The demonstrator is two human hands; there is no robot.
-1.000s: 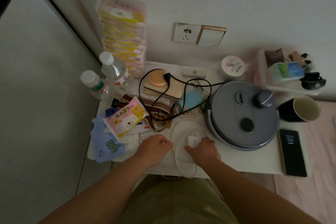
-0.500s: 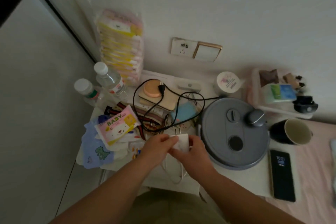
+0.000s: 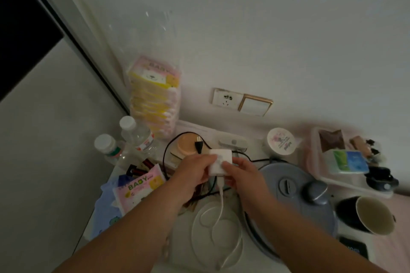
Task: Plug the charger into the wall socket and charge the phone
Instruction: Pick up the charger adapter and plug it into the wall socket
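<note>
I hold a white square charger (image 3: 220, 161) above the cluttered table, between both hands. My left hand (image 3: 192, 173) grips its left side and my right hand (image 3: 243, 175) grips its right side. Its white cable (image 3: 218, 217) hangs down and lies in loops on the table. The white wall socket (image 3: 226, 98) is on the wall above and beyond the charger, with nothing plugged in. Only a dark corner of the phone (image 3: 353, 248) shows at the lower right edge.
A grey round appliance (image 3: 295, 201) sits right of my hands, a dark mug (image 3: 367, 217) beyond it. A black cord with plug (image 3: 199, 142) loops behind the charger. Two water bottles (image 3: 133, 133), tissue packs (image 3: 153, 97) and a tray (image 3: 348, 157) crowd the table.
Both hands lifted the charger off the table and carried it up and toward the wall. The view tilted upward, so the phone slid almost out of sight.
</note>
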